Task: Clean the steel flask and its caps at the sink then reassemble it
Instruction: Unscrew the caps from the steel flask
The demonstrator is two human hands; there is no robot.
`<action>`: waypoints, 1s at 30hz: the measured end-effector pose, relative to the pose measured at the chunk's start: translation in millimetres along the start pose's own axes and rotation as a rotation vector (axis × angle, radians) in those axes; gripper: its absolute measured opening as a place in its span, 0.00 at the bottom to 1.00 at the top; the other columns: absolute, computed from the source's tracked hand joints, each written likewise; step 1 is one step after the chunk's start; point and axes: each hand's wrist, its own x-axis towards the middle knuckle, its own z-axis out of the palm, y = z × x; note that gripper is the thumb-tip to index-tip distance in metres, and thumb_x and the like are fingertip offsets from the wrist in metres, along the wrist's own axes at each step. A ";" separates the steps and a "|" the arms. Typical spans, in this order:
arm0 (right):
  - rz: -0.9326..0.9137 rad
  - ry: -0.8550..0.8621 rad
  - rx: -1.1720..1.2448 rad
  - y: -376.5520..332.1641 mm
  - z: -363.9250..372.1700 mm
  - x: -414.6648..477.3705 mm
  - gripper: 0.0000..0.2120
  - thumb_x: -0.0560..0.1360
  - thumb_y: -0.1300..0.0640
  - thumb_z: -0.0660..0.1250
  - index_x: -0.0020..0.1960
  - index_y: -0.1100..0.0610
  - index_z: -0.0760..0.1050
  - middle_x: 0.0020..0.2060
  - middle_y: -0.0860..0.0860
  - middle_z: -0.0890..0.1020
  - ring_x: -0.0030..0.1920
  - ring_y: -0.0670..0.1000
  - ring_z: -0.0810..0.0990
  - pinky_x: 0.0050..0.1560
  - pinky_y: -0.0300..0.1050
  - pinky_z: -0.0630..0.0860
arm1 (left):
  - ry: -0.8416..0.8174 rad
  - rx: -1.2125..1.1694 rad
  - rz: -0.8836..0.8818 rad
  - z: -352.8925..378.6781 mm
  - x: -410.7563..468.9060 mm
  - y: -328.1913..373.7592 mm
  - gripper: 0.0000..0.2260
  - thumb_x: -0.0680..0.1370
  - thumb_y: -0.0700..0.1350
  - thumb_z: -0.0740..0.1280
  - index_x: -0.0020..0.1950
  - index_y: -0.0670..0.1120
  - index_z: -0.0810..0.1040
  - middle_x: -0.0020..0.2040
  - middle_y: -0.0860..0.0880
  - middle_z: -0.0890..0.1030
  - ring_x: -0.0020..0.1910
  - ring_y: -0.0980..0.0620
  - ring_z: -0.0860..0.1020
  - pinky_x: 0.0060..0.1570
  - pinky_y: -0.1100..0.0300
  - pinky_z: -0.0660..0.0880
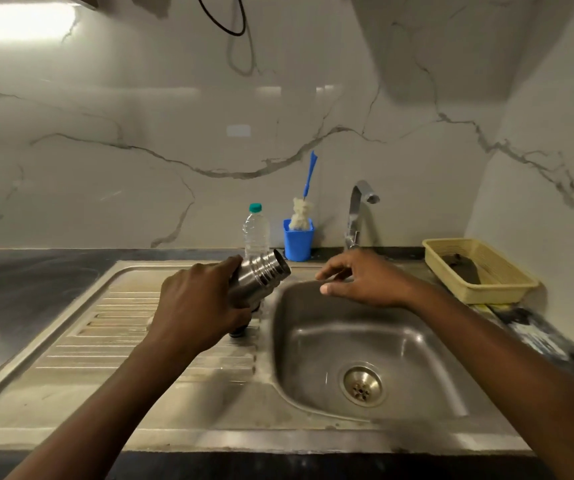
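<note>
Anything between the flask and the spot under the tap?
Only the right hand, open over the back edge of the sink basin below the tap. Otherwise the way from the flask, gripped in the left hand, looks clear.

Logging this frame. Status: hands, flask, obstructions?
Left hand grips steel flask, uncapped, mouth tilted toward sink basin. Right hand open, empty, over basin's back rim. Nothing between flask and basin; tap shows no water.

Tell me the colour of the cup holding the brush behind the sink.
The cup is blue, seen best in the head view.
</note>
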 end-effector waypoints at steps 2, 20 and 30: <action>0.016 0.032 0.010 5.7 -6.6 -9.4 0.11 0.76 0.48 0.76 0.58 0.46 0.85 0.52 0.41 0.86 0.52 0.39 0.83 0.56 0.42 0.80 | -0.023 0.059 0.054 4.4 5.6 12.0 0.26 0.69 0.59 0.75 0.65 0.56 0.76 0.49 0.53 0.85 0.44 0.45 0.82 0.42 0.54 0.75; 0.083 0.156 0.003 35.2 -23.3 -31.4 0.09 0.78 0.51 0.74 0.57 0.48 0.85 0.49 0.42 0.85 0.49 0.38 0.82 0.46 0.32 0.72 | -0.029 0.262 0.231 32.0 30.9 44.6 0.30 0.76 0.53 0.71 0.76 0.54 0.65 0.61 0.52 0.82 0.56 0.47 0.82 0.50 0.52 0.78; 0.079 0.132 0.005 31.1 -20.2 -29.3 0.09 0.78 0.51 0.74 0.58 0.50 0.85 0.52 0.44 0.86 0.51 0.40 0.82 0.53 0.37 0.77 | -0.019 0.326 0.266 32.6 36.0 45.8 0.29 0.75 0.51 0.75 0.75 0.52 0.70 0.58 0.50 0.82 0.53 0.47 0.83 0.47 0.53 0.79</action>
